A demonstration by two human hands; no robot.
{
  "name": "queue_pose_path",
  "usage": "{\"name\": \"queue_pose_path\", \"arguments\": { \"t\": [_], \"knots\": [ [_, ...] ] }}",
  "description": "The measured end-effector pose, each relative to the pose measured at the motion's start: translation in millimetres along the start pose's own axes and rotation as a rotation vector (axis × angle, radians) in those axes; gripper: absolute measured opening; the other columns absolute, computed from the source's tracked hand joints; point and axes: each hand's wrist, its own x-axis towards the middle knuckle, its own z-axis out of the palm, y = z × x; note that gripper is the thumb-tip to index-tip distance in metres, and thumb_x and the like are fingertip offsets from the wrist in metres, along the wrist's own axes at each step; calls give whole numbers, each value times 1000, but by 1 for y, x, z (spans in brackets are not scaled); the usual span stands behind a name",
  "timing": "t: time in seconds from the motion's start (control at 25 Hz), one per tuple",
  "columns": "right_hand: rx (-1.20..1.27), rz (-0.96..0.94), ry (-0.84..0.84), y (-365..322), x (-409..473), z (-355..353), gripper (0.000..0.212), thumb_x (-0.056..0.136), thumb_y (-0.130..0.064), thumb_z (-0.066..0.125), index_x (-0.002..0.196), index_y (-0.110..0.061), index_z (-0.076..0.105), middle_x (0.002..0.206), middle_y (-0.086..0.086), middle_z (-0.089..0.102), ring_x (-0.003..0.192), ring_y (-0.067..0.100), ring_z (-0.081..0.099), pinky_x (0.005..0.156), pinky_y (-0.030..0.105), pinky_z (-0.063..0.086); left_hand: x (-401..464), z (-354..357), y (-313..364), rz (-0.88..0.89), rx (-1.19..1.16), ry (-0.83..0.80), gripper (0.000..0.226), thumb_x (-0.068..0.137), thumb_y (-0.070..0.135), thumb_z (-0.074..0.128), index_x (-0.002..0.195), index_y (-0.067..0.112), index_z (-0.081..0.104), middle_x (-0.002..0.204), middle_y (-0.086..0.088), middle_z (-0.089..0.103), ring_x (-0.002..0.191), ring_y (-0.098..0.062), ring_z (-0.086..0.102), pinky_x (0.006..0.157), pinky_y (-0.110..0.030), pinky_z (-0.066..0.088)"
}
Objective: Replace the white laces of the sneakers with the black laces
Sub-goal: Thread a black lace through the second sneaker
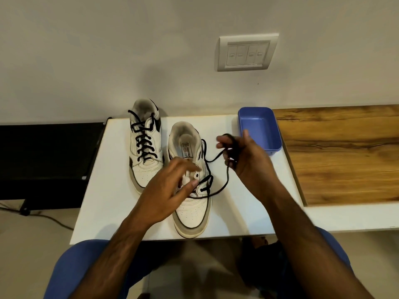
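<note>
1. The black lace (218, 167) runs through the lowest eyelets of the near sneaker (191, 184) on the white table (248, 201), trailing off its right side.
2. Your right hand (244, 156) grips a bunched length of that lace beside the shoe.
3. Your left hand (172, 188) hovers over the tongue, fingers loosely spread, holding nothing.
4. The far sneaker (145, 143) stands fully laced in black.
5. A blue plastic tray (260, 130) sits behind your right hand.

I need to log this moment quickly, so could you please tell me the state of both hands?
Left hand: open, fingers spread over the near sneaker, holding nothing visible.
Right hand: closed on the black lace.
</note>
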Motion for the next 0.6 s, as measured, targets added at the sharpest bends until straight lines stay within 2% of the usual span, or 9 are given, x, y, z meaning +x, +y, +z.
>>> {"name": "queue_pose_path", "arguments": {
  "t": [0.08, 0.16, 0.2, 0.32, 0.44, 0.52, 0.6],
  "knots": [
    [-335, 26, -105, 9, -3, 12, 59, 101, -56, 25, 117, -26, 74, 118, -3, 73, 100, 14, 66, 93, 36, 46, 5, 5, 12, -64, -122, 180, 30, 98, 40, 58, 124, 23, 58, 117, 14, 53, 94, -15, 60, 78, -18, 45],
    [-443, 41, -181, 17, -6, 21, 61, 102, -57, 20, 126, -31, 69, 122, -6, 71, 113, 15, 65, 102, 42, 48, 7, 12, 20, -144, -214, 235, 25, 95, 36, 67, 116, 26, 58, 106, 14, 61, 90, -16, 61, 75, -13, 43],
    [-469, 46, -199, 18, -8, 25, 61, 101, -58, 20, 129, -31, 67, 122, -8, 70, 115, 13, 64, 103, 40, 48, 8, 16, 23, -193, -259, 235, 22, 93, 36, 70, 110, 27, 59, 99, 15, 64, 89, -13, 62, 74, -11, 42],
    [-536, 32, -243, 20, -13, 31, 59, 98, -58, 23, 135, -30, 61, 128, -17, 65, 121, 0, 57, 102, 22, 44, 10, 22, 22, -330, -335, 289, 15, 88, 32, 75, 95, 26, 63, 83, 17, 66, 81, -4, 61, 71, -9, 42],
    [-575, -18, -307, 23, -14, 32, 57, 101, -58, 25, 137, -29, 59, 134, -15, 62, 125, 0, 54, 103, 21, 43, 12, 23, 17, -376, -398, 353, 9, 88, 24, 75, 83, 20, 68, 78, 9, 65, 75, -5, 59, 72, -17, 45],
    [-597, -78, -246, 22, -10, 29, 49, 102, -52, 34, 132, -27, 63, 128, -13, 64, 119, 0, 58, 95, 17, 46, 13, 20, 13, -378, -495, 342, 12, 92, 23, 70, 82, 17, 71, 82, 2, 69, 81, -10, 64, 77, -22, 49],
    [-568, -155, -85, 19, -5, 22, 29, 102, -31, 54, 120, -17, 72, 113, -6, 72, 105, 2, 66, 85, 16, 49, 13, 14, 11, -386, -562, 329, 15, 96, 19, 64, 86, 15, 74, 85, 0, 74, 84, -11, 68, 79, -22, 51]
  ]
}}
